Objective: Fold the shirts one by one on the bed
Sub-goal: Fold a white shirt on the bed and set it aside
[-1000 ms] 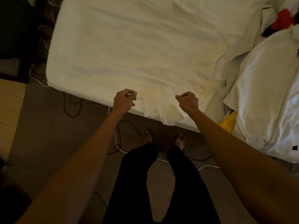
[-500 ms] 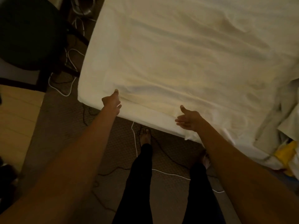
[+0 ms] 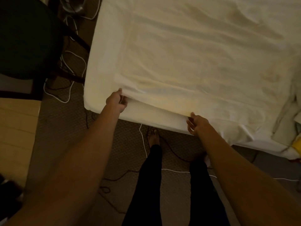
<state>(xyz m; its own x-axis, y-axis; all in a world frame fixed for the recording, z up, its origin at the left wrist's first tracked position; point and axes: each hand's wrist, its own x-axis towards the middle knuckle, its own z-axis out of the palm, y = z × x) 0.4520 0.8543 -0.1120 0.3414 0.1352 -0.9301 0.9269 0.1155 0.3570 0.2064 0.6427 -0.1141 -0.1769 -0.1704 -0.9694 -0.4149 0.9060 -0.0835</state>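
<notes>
A person's left hand pinches the near-left hem corner of a white shirt spread flat along the bed's near edge, while the right hand, fingers loosely spread, touches the hem further right; the light, limp cloth likely handles best by both hem corners.

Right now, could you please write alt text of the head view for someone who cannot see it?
A person standing at a bed pinches the near edge of a white shirt spread on it with the left hand, while the right hand is at the same edge, fingers spread. A dark chair and cables are left of the bed.
</notes>
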